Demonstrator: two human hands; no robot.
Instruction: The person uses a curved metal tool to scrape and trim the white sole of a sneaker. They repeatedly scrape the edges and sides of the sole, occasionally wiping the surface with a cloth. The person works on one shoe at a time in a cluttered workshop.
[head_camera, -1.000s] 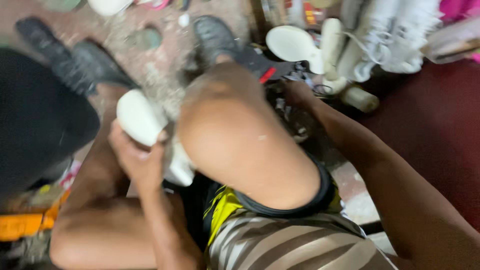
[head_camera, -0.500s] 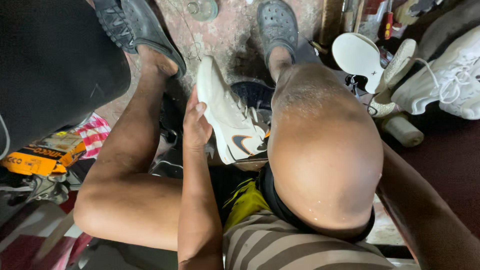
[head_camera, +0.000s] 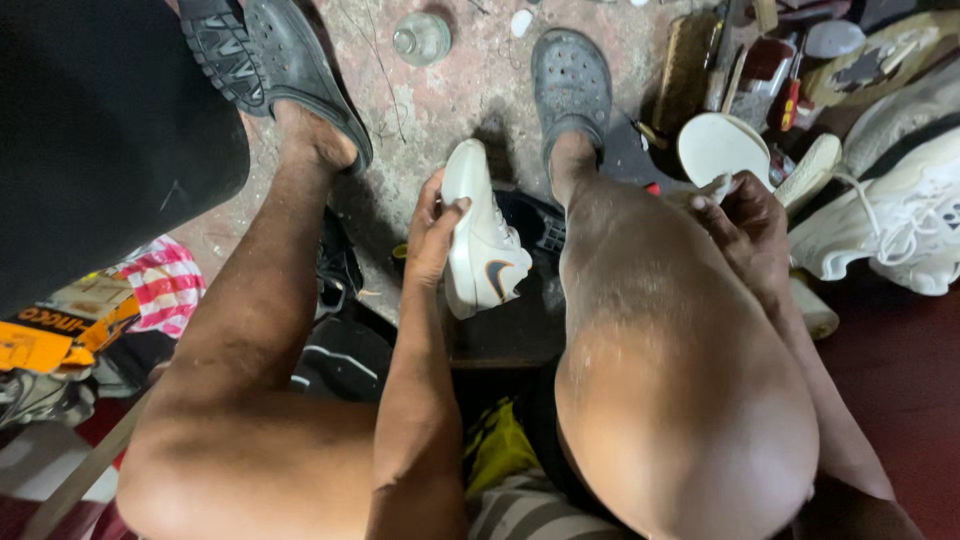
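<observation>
On the far left lies a striped cloth (head_camera: 165, 285) on the floor (head_camera: 455, 90). My left foot sits in a grey clog (head_camera: 275, 65). My left hand (head_camera: 435, 235) is wrapped around a white shoe (head_camera: 482, 245), thumb on its edge. The shoe stands up between my knees, long way running up and down, one end up toward a small jar (head_camera: 420, 38), the other down toward my lap. My other clog (head_camera: 572, 85) is just beside it. My big right knee blocks the view past it. My right hand (head_camera: 745, 225) pinches something small and pale; I cannot tell what. A white sole (head_camera: 722, 150) and sneakers (head_camera: 895, 235) lie near.
</observation>
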